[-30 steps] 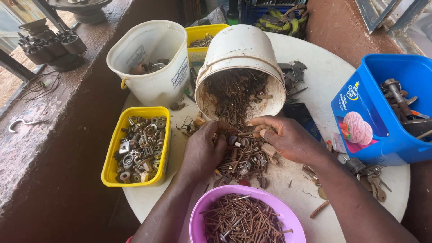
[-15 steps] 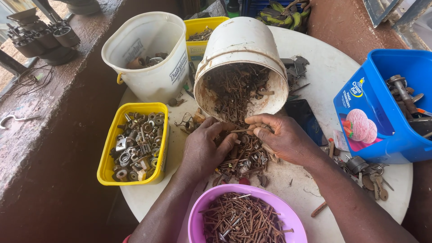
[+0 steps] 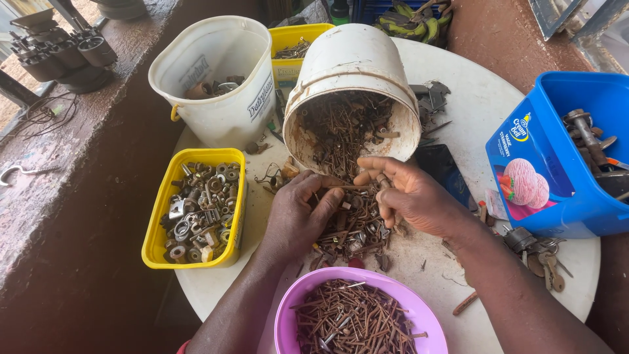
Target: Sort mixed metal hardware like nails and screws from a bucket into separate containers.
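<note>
A white bucket (image 3: 357,72) lies tipped on its side on the round white table (image 3: 488,124), spilling rusty nails and small metal parts into a pile (image 3: 350,229). My left hand (image 3: 298,213) rests on the pile's left side, fingers curled into the nails. My right hand (image 3: 406,193) sits at the bucket's mouth, its thumb and fingers pinching a rusty nail (image 3: 337,187) that my left fingertips also touch. A purple bowl (image 3: 291,308) full of rusty nails stands at the near table edge, just below both hands.
A yellow tub (image 3: 154,246) of nuts and washers sits at the left. An upright white bucket (image 3: 219,98) and another yellow tub (image 3: 295,36) stand behind. A blue tub (image 3: 557,190) of metal parts is at the right. A dark flat object (image 3: 442,167) lies by the bucket. A ledge with dark metal parts (image 3: 62,56) runs along the left.
Both hands have shifted slightly within the pile; the right fingers have closed on a nail near the bucket's mouth. The camera has moved a little closer.
</note>
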